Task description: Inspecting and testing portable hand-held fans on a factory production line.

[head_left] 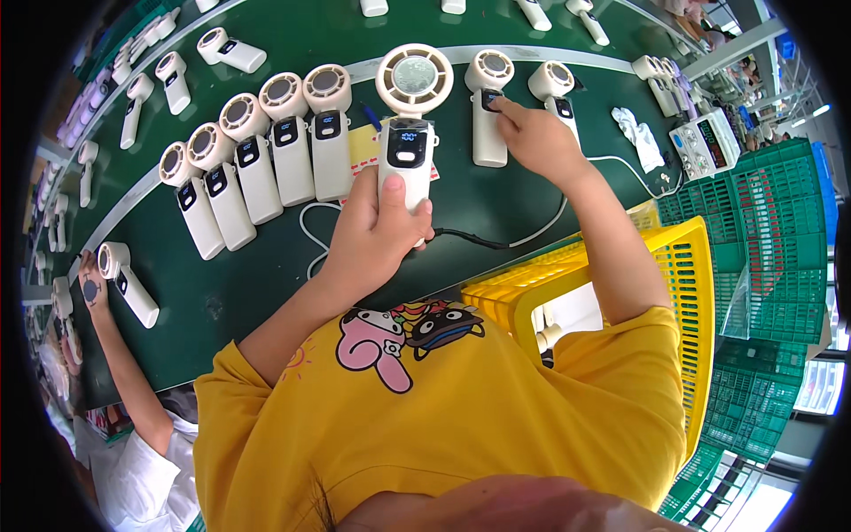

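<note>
Holding a lit white handheld fan point(409, 124) beyond and left of the yellow plastic crate point(502, 306), the left hand point(377, 226) wraps its handle, thumb across the front, while the right hand point(539, 140) rests fingertips on a second white fan point(489, 137) beyond that crate; whether they pinch cannot be told. Sound practice would be a steady handle, display point(409, 137) uncovered, and light finger pressure. Pale rounded pieces point(551, 333) show inside the yellow crate; contents of the green crates point(762, 257) to its right cannot be made out.
</note>
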A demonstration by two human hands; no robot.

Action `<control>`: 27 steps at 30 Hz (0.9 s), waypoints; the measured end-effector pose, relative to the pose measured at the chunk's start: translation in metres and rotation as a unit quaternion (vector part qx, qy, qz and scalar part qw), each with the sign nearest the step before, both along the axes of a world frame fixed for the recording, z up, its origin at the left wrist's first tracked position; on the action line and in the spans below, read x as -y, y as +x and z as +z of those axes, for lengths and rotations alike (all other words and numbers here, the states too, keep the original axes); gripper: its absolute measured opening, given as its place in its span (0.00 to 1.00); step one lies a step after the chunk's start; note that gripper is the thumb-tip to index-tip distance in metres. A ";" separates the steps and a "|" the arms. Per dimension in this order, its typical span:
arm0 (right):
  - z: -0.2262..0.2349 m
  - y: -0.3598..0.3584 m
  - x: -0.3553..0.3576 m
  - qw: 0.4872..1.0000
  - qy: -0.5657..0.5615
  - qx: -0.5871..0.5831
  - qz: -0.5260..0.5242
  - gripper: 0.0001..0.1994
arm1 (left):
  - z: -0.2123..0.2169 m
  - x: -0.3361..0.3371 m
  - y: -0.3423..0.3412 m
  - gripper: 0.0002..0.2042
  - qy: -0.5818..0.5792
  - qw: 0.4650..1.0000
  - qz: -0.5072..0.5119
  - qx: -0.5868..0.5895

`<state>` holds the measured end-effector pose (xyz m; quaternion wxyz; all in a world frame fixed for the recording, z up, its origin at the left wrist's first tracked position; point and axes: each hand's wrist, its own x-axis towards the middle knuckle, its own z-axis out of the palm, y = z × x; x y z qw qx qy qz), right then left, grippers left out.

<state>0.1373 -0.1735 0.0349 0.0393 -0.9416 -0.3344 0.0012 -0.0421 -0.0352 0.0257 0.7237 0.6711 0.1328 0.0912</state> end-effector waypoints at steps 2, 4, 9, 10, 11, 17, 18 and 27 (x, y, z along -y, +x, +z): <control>-0.004 -0.003 -0.001 0.997 0.067 -0.025 0.034 0.15 | -0.001 -0.002 -0.002 0.07 0.003 1.000 0.007 0.006; -0.004 -0.023 -0.003 0.988 0.120 -0.061 0.074 0.15 | -0.004 -0.003 -0.002 0.08 0.021 1.000 0.004 0.000; 0.014 -0.059 -0.028 0.725 0.406 -0.540 0.131 0.15 | -0.010 0.001 -0.001 0.10 0.064 0.998 0.001 0.022; 0.014 -0.061 -0.033 0.689 0.420 -0.575 0.133 0.15 | -0.011 0.001 -0.001 0.10 0.079 0.996 0.002 0.037; 0.015 -0.062 -0.035 0.652 0.433 -0.607 0.135 0.15 | -0.012 0.001 -0.001 0.10 0.094 0.994 0.003 0.053; 0.018 -0.064 -0.029 0.657 0.429 -0.602 0.150 0.16 | -0.013 0.004 -0.002 0.11 0.098 0.992 -0.029 0.075; 0.017 -0.066 -0.031 0.643 0.433 -0.612 0.154 0.16 | -0.015 0.005 -0.005 0.11 0.112 0.991 -0.019 0.076; 0.026 -0.037 -0.008 0.481 0.578 -0.655 0.073 0.16 | 0.000 -0.002 0.023 0.10 0.183 0.980 -0.030 0.066</control>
